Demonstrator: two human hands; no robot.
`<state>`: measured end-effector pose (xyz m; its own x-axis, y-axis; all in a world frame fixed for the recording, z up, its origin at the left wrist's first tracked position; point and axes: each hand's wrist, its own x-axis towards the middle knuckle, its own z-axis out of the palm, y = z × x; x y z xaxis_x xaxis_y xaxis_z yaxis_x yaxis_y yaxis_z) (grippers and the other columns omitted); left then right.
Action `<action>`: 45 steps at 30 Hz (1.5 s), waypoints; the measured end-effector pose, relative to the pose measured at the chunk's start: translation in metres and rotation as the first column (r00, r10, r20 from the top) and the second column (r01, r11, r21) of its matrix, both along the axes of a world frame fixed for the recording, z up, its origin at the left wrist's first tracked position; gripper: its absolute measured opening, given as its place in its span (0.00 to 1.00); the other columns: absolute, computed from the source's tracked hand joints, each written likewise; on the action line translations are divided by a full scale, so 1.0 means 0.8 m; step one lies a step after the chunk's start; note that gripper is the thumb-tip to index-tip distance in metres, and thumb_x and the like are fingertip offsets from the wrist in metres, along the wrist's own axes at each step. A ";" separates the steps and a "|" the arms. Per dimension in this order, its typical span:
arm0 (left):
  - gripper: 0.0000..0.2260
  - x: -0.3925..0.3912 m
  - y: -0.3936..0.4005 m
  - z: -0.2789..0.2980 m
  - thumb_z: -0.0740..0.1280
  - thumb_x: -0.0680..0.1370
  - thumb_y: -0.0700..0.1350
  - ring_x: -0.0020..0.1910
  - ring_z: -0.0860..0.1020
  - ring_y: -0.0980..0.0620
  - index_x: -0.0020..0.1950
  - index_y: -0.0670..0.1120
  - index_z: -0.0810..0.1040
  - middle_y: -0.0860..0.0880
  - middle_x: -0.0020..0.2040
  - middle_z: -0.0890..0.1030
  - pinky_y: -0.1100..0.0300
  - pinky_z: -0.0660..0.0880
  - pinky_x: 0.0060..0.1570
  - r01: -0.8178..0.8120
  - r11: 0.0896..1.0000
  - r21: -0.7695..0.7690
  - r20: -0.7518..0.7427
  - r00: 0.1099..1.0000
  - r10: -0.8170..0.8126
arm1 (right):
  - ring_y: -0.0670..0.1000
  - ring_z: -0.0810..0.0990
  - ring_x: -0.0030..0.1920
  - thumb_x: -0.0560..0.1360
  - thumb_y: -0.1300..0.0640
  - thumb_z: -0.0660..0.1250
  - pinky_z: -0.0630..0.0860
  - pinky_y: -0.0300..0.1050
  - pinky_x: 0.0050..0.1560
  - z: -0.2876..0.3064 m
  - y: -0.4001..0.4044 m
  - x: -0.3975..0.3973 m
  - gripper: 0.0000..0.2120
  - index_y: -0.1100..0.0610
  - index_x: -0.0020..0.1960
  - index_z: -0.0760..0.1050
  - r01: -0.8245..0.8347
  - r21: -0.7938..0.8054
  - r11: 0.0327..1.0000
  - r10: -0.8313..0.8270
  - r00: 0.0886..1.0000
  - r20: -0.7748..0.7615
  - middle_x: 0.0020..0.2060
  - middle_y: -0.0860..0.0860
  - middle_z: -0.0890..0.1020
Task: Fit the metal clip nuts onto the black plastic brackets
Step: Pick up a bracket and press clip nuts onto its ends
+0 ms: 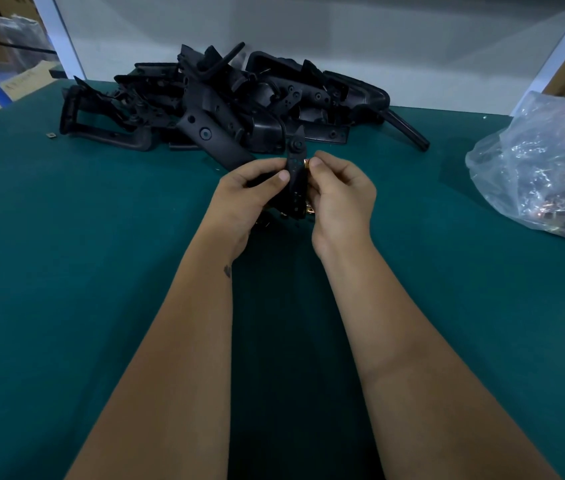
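Bracket (296, 181) gripped by left hand (239, 199); right hand (340, 195) pinches clip nut (306, 163) onto its edge, another nut lower down. Bracket pile (225, 105) beyond awaits; nut bag (544, 168) right of pile.

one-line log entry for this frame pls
step: fitting clip nut | left hand: holds bracket | right hand: pinches clip nut at bracket edge | pile: behind | bag: right
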<state>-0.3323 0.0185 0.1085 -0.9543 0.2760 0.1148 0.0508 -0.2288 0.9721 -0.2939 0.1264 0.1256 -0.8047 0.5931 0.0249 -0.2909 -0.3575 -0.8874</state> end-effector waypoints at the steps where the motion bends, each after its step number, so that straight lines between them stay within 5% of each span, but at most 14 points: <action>1: 0.11 0.000 0.000 -0.001 0.69 0.78 0.39 0.60 0.80 0.45 0.60 0.42 0.81 0.42 0.58 0.83 0.50 0.75 0.65 0.002 1.000 -0.002 -0.003 1.000 -0.002 | 0.52 0.83 0.46 0.75 0.68 0.69 0.81 0.44 0.51 0.000 0.000 0.001 0.06 0.58 0.44 0.80 0.004 0.020 1.000 -0.004 1.000 0.005 0.42 0.54 0.83; 6: 0.07 0.001 0.001 -0.003 0.70 0.78 0.38 0.59 0.80 0.44 0.54 0.46 0.83 0.43 0.56 0.84 0.47 0.74 0.65 -0.022 1.000 0.002 -0.031 0.999 0.022 | 0.52 0.82 0.48 0.75 0.67 0.70 0.80 0.48 0.57 0.000 -0.001 0.002 0.06 0.57 0.43 0.80 0.016 0.098 0.995 -0.019 0.999 0.030 0.43 0.54 0.83; 11: 0.07 0.004 0.003 -0.002 0.70 0.77 0.38 0.53 0.81 0.49 0.51 0.48 0.83 0.46 0.51 0.84 0.48 0.75 0.63 -0.051 0.998 -0.038 -0.090 0.995 0.047 | 0.44 0.82 0.42 0.74 0.68 0.70 0.78 0.34 0.47 -0.002 -0.008 0.002 0.07 0.57 0.42 0.80 0.036 0.162 0.986 -0.038 0.999 0.013 0.39 0.50 0.83; 17: 0.07 0.007 0.003 0.000 0.70 0.77 0.37 0.57 0.80 0.49 0.49 0.49 0.82 0.48 0.51 0.84 0.49 0.73 0.66 -0.085 0.995 -0.057 -0.147 0.986 0.076 | 0.37 0.80 0.37 0.74 0.68 0.69 0.74 0.30 0.43 -0.002 -0.011 0.004 0.09 0.55 0.40 0.79 0.061 0.269 0.961 -0.056 0.998 -0.028 0.37 0.46 0.82; 19: 0.07 0.008 0.003 0.001 0.70 0.77 0.36 0.54 0.80 0.54 0.50 0.47 0.82 0.50 0.49 0.84 0.57 0.75 0.61 -0.095 0.993 -0.075 -0.180 0.980 0.081 | 0.38 0.78 0.36 0.75 0.67 0.68 0.74 0.32 0.43 -0.002 -0.009 0.007 0.10 0.53 0.47 0.79 0.096 0.414 0.905 -0.089 0.995 -0.036 0.35 0.45 0.80; 22: 0.07 0.010 0.006 0.002 0.70 0.77 0.37 0.48 0.80 0.62 0.49 0.49 0.82 0.56 0.45 0.84 0.67 0.75 0.52 -0.100 0.991 -0.093 -0.187 0.979 0.081 | 0.42 0.76 0.38 0.76 0.65 0.66 0.75 0.36 0.50 -0.005 -0.004 0.010 0.23 0.47 0.67 0.73 0.119 0.616 0.778 -0.106 0.993 -0.058 0.34 0.47 0.76; 26: 0.06 0.009 0.007 0.004 0.69 0.79 0.39 0.59 0.80 0.49 0.53 0.47 0.83 0.47 0.55 0.84 0.53 0.75 0.63 -0.150 0.989 0.004 -0.050 0.987 0.150 | 0.38 0.78 0.41 0.80 0.63 0.61 0.71 0.29 0.47 -0.001 -0.005 0.011 0.25 0.48 0.74 0.66 0.059 0.602 0.796 -0.029 0.998 -0.060 0.41 0.43 0.81; 28: 0.07 0.008 0.005 0.007 0.67 0.80 0.38 0.56 0.81 0.47 0.52 0.47 0.83 0.45 0.54 0.84 0.52 0.76 0.62 -0.178 0.979 0.101 0.025 0.984 0.177 | 0.37 0.79 0.45 0.80 0.63 0.59 0.71 0.27 0.46 -0.002 -0.008 0.011 0.20 0.51 0.71 0.69 0.023 0.599 0.801 -0.024 1.000 -0.006 0.48 0.44 0.83; 29: 0.07 0.007 0.003 0.008 0.66 0.81 0.38 0.53 0.82 0.50 0.51 0.47 0.83 0.47 0.51 0.85 0.54 0.77 0.59 -0.201 0.971 0.127 0.048 0.979 0.196 | 0.38 0.79 0.46 0.80 0.64 0.58 0.72 0.30 0.46 -0.003 -0.007 0.011 0.18 0.52 0.67 0.73 0.028 0.665 0.747 -0.066 0.997 0.032 0.50 0.45 0.82; 32: 0.09 0.002 -0.003 0.008 0.64 0.82 0.39 0.44 0.82 0.56 0.49 0.49 0.83 0.51 0.45 0.86 0.59 0.78 0.48 -0.284 0.930 0.233 0.174 0.953 0.247 | 0.47 0.77 0.51 0.78 0.64 0.58 0.73 0.43 0.46 -0.011 0.000 0.012 0.15 0.55 0.56 0.80 -0.037 0.924 0.380 -0.207 0.971 0.124 0.50 0.47 0.80; 38: 0.16 -0.012 -0.017 0.006 0.56 0.83 0.31 0.36 0.81 0.56 0.53 0.45 0.81 0.49 0.41 0.85 0.65 0.78 0.41 -0.337 0.795 0.503 0.362 0.918 0.160 | 0.56 0.70 0.55 0.76 0.55 0.62 0.64 0.44 0.49 -0.017 0.004 0.007 0.11 0.56 0.50 0.83 -0.304 0.946 -0.112 -0.275 0.924 0.265 0.45 0.51 0.74; 42: 0.18 -0.014 -0.019 0.004 0.54 0.82 0.29 0.49 0.79 0.51 0.56 0.44 0.80 0.45 0.50 0.81 0.61 0.81 0.47 -0.357 0.726 0.587 0.427 0.899 0.096 | 0.56 0.69 0.57 0.77 0.55 0.65 0.69 0.47 0.56 -0.017 0.003 0.006 0.09 0.54 0.54 0.82 -0.296 0.954 -0.043 -0.260 0.925 0.275 0.50 0.51 0.78; 45: 0.20 -0.010 -0.020 0.004 0.52 0.82 0.28 0.53 0.82 0.52 0.60 0.42 0.79 0.41 0.57 0.80 0.55 0.82 0.47 -0.295 0.690 0.660 0.404 0.915 0.005 | 0.53 0.73 0.54 0.76 0.60 0.67 0.72 0.47 0.53 -0.018 0.003 0.007 0.06 0.55 0.52 0.79 -0.245 0.961 0.130 -0.206 0.941 0.268 0.47 0.49 0.80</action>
